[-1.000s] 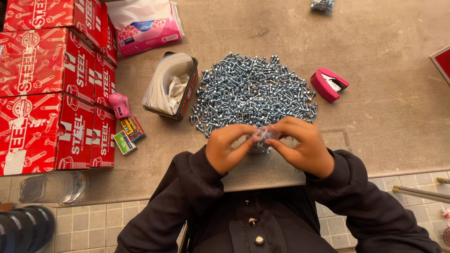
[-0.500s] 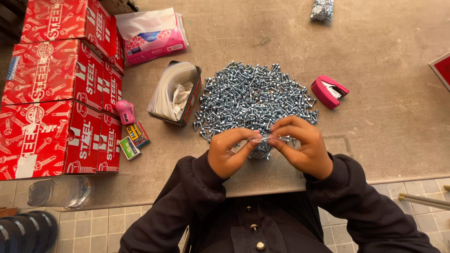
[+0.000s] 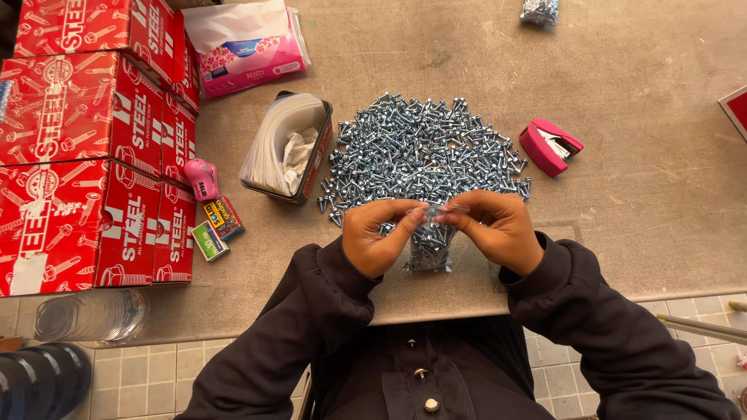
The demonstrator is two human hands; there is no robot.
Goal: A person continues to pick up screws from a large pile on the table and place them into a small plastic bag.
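Note:
A small clear plastic bag [image 3: 430,247] filled with silver screws hangs between my two hands near the table's front edge. My left hand [image 3: 376,235] pinches the bag's top on the left. My right hand [image 3: 493,227] pinches the same top edge on the right. Just beyond my hands lies a wide heap of loose silver screws [image 3: 420,152] on the grey table [image 3: 638,179]. Both arms wear dark sleeves.
A dark box of folded clear bags [image 3: 286,146] stands left of the heap. A pink stapler [image 3: 549,146] lies to the right. Red cartons [image 3: 85,148] are stacked at the left, with a pink tissue pack [image 3: 247,48], a small pink stapler [image 3: 201,179] and small staple boxes [image 3: 215,228].
My hands have stayed at the bag's top, working its opening. The filled bag now hangs more plainly in view below my fingers. The view shifted slightly.

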